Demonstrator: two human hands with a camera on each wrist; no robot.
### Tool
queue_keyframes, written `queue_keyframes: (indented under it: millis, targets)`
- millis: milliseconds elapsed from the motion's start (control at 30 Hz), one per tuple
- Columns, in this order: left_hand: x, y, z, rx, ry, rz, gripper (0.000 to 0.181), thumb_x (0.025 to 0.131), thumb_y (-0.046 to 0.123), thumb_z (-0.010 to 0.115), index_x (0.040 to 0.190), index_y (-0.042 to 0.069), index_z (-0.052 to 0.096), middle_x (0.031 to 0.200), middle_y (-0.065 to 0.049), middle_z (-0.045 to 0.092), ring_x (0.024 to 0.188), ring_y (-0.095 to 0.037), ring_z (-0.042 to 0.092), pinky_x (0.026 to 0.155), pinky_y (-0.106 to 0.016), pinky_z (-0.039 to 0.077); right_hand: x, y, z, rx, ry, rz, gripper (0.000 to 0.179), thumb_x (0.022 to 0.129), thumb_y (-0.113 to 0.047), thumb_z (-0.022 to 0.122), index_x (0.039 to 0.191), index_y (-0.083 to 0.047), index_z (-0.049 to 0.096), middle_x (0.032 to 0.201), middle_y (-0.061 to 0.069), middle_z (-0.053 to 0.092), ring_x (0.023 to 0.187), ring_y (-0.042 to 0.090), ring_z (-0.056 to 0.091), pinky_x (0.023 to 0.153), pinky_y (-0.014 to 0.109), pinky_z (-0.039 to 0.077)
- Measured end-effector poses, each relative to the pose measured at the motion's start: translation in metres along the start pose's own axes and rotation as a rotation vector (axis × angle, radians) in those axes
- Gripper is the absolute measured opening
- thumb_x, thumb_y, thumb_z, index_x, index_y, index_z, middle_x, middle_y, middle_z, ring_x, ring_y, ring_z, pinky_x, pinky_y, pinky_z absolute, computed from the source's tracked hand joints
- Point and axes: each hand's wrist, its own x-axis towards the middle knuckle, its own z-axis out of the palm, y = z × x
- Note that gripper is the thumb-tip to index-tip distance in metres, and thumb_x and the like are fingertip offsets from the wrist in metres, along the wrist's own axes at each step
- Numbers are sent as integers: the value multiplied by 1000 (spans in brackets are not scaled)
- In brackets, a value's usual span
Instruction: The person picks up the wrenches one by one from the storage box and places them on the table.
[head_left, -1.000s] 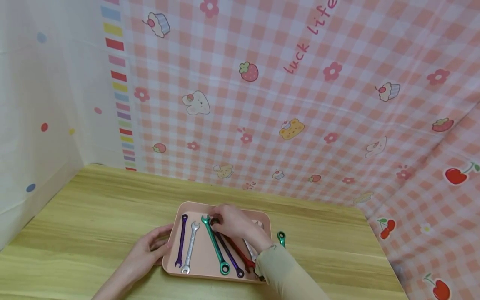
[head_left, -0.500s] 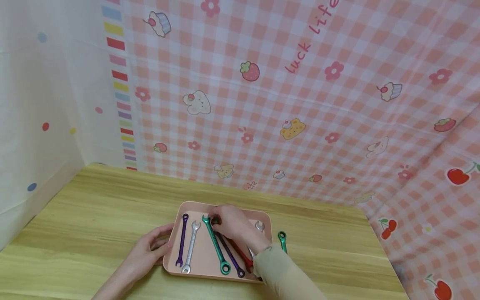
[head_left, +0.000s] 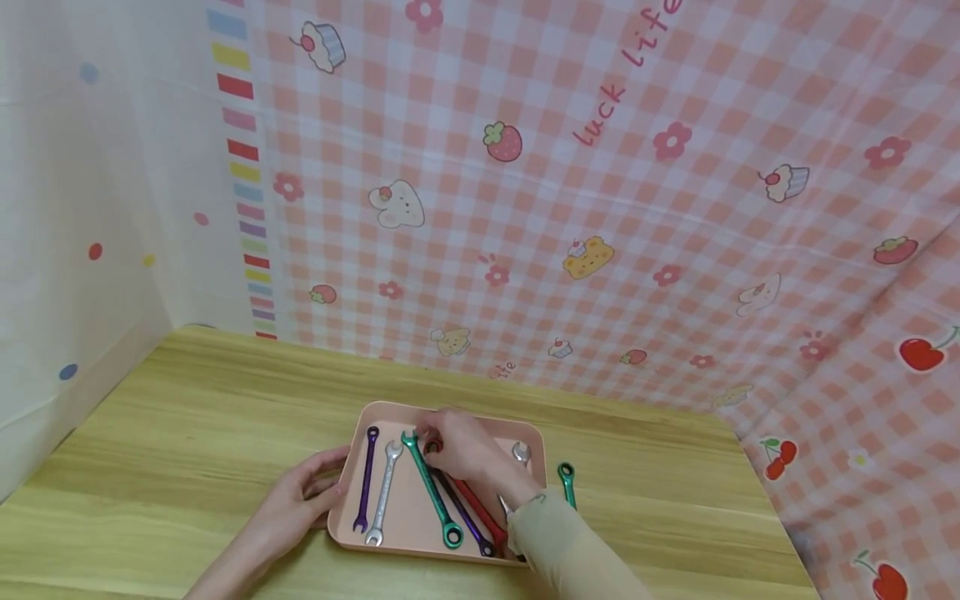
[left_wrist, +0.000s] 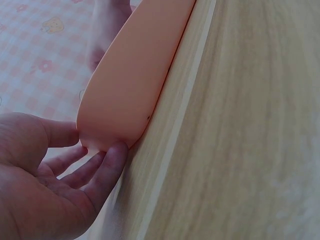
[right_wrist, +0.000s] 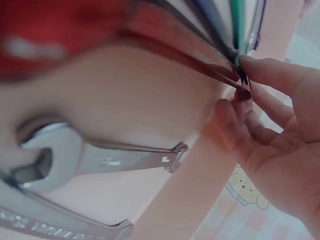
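A pink tray [head_left: 420,557] holds several combination wrenches. My left hand [head_left: 288,508] grips its left side; in the left wrist view the fingers lie against the tray's end wall [left_wrist: 130,65]. Over the tray's far side, my right hand [head_left: 461,446] pinches the far end of a red wrench [head_left: 480,508], as the right wrist view of the fingertips [right_wrist: 245,62] also shows. Close beside it on the left lie a dark purple wrench [head_left: 465,518] and a green wrench [head_left: 431,492]. The red wrench's near end lies by the sleeve.
Further left in the tray are a silver wrench [head_left: 384,493] and another purple wrench [head_left: 367,479]. A silver wrench end [head_left: 521,452] shows right of my right hand. Another green wrench [head_left: 567,483] lies on the wooden table [head_left: 660,500] beyond the tray. Patterned cloth [head_left: 480,217] hangs behind.
The red wrench has turned slightly in my right fingers and shows a brighter side. The purple wrench beside it has shifted a little. My left hand stays at the tray.
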Motion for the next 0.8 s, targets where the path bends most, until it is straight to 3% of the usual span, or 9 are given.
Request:
queue_keyframes:
  millis: [233,467,800]
  targets:
    - [0,2,0,10,5,-8,60,103,1,57,159,-2,37,160,-33,44,132,-42,63,87,-36,67,-5,0,-7,151,-48,69,27,94,-9,78,120,-8,75,113,5,76,96,12,65,86,29,61]
    - [0,1,0,2,3,2,61,103,1,58,159,-3,36,160,-34,44,131,-41,63,87,-35,67,-8,6,-13,178,-74,20,6,94,-10,78,99,-9,78,97,2,75,84,10,59,75,23,53]
    - [0,-1,0,-4,2,-10,59,103,1,57,158,-1,39,159,-33,45,132,-42,63,87,-36,67,-19,10,-25,265,-116,-21,14,94,-4,73,108,-3,76,99,8,75,82,12,58,65,19,49]
